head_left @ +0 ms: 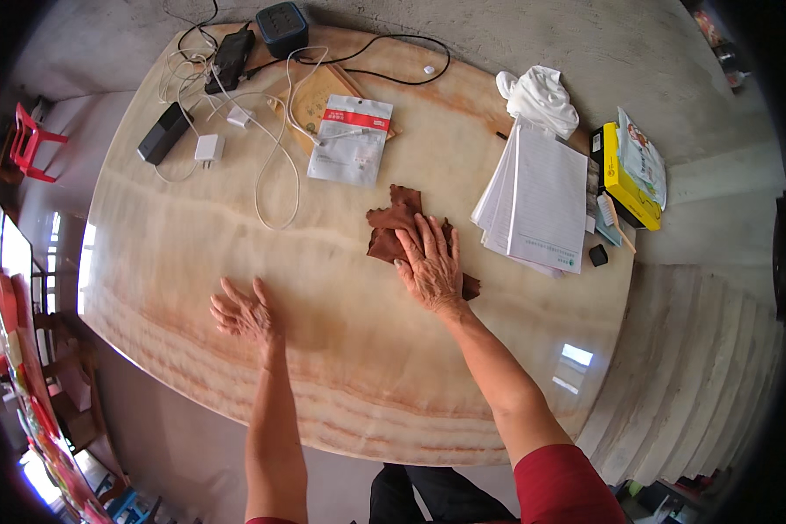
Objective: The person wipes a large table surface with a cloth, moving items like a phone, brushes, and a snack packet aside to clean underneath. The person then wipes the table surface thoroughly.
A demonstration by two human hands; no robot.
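A crumpled brown cloth [391,236] lies on the glossy beige marble-patterned table [183,288]. My right hand [434,269] rests flat on top of it, fingers stretched out and pointing away from me, and it hides part of the cloth. Folds of the cloth show beyond the fingertips and to the right of the wrist. Off to the left, my left hand [246,313] is over the bare tabletop with its fingers apart and nothing in them. I cannot tell whether it touches the surface.
Lined papers [541,196] and a white cloth [541,100] lie right, near a yellow box [624,179], a brush [616,220] and a small black cap [597,255]. Beyond are a silver-red pouch [351,144], white cables [279,166], a charger [209,148] and a dark speaker [282,31]. Stairs [672,375] descend right.
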